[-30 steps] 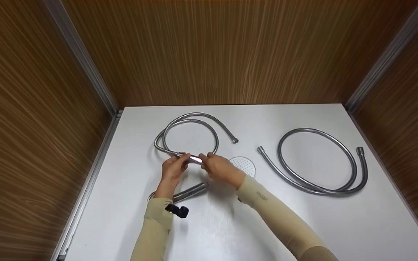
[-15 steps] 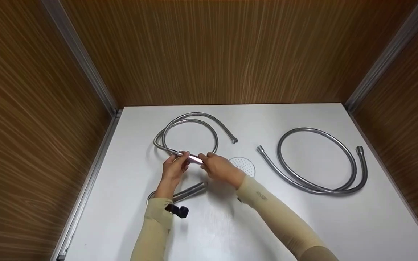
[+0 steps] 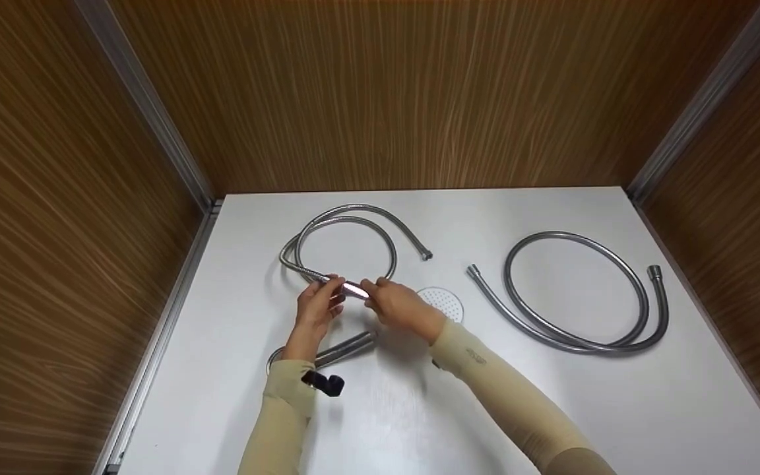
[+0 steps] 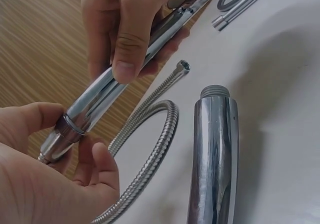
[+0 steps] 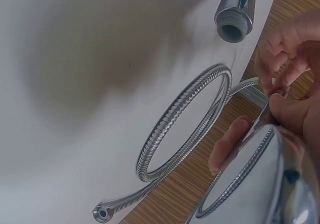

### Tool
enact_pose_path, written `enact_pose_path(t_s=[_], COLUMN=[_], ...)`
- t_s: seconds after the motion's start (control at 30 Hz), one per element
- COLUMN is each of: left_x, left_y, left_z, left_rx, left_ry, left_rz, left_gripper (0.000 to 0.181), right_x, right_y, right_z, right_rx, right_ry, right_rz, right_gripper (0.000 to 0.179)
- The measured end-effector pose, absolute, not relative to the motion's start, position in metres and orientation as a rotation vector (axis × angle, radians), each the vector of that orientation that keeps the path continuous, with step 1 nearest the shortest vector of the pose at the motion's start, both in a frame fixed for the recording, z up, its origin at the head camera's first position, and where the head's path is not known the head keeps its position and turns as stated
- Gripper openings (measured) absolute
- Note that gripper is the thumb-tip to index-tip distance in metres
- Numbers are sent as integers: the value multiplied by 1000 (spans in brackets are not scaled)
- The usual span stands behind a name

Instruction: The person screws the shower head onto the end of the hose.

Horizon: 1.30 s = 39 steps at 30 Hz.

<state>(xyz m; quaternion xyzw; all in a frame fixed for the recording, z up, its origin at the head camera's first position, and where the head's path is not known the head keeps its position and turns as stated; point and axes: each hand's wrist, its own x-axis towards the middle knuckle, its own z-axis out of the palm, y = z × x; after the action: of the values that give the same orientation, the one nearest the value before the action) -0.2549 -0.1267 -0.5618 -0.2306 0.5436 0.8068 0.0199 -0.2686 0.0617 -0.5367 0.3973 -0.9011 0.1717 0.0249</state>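
Note:
My right hand (image 3: 401, 307) grips the chrome handle (image 4: 97, 101) of a shower head, whose round white dotted face (image 3: 441, 302) shows beyond the knuckles. At the handle's lower end, my left hand (image 3: 315, 305) pinches the end nut (image 4: 59, 140) of a ribbed metal shower hose (image 3: 353, 207). Nut and handle end meet in line; the threads between them are hidden. In the right wrist view, the back of the shower head (image 5: 245, 184) mirrors the hose. The hose's free end (image 4: 183, 68) lies on the table behind the hands.
A second chrome shower handle (image 4: 215, 154) with a bare threaded end lies below my left wrist. Another coiled grey hose (image 3: 644, 303) rests on the white table (image 3: 393, 422) at the right. Wood-grain panels (image 3: 380, 99) stand at the back and both sides.
The left hand's fingers have shifted slightly around the nut, with the lower fingers now more spread. The right hand and shower head have stayed nearly still.

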Motion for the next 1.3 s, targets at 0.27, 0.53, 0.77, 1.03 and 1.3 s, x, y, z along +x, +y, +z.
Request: enact_pose_path(t_s=[0.27,0.53,0.77,1.03,1.3], left_x=[-254,-255,-255,-254,-255], left_y=[-128,-125,-124,-124,-124], left_z=[-562,-562,-563,-562,-561], left_rx=[-764,-707,-710,-712,-697], left_ry=[1730,1742,1734,1750,1733], left_rz=[2428,2519,2524,2537,2559], left_gripper=[20,8,7,15,18], right_x=[-269,-269,-268,-267,-267], right_y=[63,66,67,66,66], right_z=[-533,-534,-534,-533,-532], right_rx=[1242,1250,1259,1248,1233], right_ry=[-2772,-2733,-2756,-2741,-2749], right_rz=[525,488,502,516,533], right_gripper=[18,18,20,20,21])
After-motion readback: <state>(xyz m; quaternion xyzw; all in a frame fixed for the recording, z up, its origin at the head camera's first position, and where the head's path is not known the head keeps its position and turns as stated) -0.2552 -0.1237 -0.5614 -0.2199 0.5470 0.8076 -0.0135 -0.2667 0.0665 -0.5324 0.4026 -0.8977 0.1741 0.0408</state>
